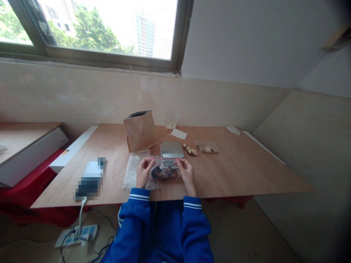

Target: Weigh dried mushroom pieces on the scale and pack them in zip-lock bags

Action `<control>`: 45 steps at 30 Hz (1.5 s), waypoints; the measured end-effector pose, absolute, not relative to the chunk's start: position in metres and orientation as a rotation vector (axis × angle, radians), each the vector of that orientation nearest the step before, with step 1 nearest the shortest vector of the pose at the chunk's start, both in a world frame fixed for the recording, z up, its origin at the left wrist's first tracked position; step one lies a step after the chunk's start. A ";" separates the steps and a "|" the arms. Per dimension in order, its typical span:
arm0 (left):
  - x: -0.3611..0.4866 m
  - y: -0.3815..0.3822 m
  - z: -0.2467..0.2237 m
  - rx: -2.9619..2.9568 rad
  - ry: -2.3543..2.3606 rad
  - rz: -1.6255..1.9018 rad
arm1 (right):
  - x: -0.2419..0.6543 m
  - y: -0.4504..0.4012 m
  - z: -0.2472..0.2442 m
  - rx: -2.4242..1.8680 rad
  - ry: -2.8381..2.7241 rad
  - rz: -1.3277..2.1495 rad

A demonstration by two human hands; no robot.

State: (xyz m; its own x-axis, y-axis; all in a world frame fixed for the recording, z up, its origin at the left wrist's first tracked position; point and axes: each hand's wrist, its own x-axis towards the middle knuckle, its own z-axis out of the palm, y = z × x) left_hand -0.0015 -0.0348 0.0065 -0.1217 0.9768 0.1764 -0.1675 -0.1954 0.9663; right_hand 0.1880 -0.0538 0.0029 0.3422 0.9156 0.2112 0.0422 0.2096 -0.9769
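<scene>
Between my two hands is a clear zip bag (pixel 168 171) with a red seal strip along its top and dark and brownish lumps inside. My left hand (pixel 144 171) pinches the top left corner of the bag. At the top right corner, the thumb and fingers of my right hand (pixel 187 174) are closed on the strip. Under and left of the bag lies a stack of empty clear bags (pixel 132 173). Just beyond the held bag sits a flat scale (pixel 172 149) with a silver plate. Several pale, dark-edged pieces (pixel 190 149) lie right of the scale.
A brown paper bag (pixel 140 131) stands open at the back left. A filled clear bag (pixel 207 147) lies to the right, and a white card (pixel 178 134) behind the scale. A blurred phone-like device (pixel 90 180) on the left has a cable running to a power strip (pixel 78 235) below.
</scene>
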 end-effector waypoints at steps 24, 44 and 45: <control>0.000 -0.038 0.008 1.220 1.099 1.423 | 0.188 -0.053 -0.003 -1.150 -1.058 0.891; 0.003 -0.040 0.013 1.172 1.067 1.286 | 0.184 -0.054 -0.002 -1.113 -1.141 0.928; 0.004 -0.040 0.013 1.177 1.063 1.293 | 0.183 -0.054 -0.002 -1.111 -1.151 0.921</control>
